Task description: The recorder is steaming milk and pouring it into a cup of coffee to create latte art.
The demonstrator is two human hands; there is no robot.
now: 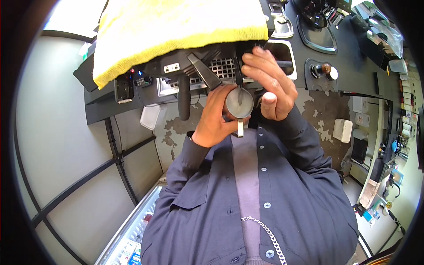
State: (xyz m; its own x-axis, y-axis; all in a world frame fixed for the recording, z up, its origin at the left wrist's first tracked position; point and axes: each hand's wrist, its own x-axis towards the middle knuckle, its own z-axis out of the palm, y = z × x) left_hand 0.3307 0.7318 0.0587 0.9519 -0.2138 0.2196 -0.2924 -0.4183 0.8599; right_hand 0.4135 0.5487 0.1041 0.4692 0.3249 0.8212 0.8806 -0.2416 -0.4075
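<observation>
My left hand (215,116) is wrapped around a metal milk pitcher (240,111), its handle (240,128) towards my chest. The tip of a steam wand (240,94) reaches down inside the pitcher; pale liquid seems to lie there. My right hand (273,84) is raised beside the wand, fingers extended and thumb apart, holding nothing. Its fingertips are close to the espresso machine's front; whether they touch it I cannot tell. A black portafilter handle (184,99) juts from the espresso machine (155,68), left of my left hand. Behind the pitcher shows the drip tray grid (223,68).
A yellow towel (182,29) drapes over the machine. On the counter to the right are a tamper (320,69) on a dark mat (313,82), and a black grinder (309,13). Pale containers (149,116) stand below counter level. Behind my left side sits a lit display case (132,225).
</observation>
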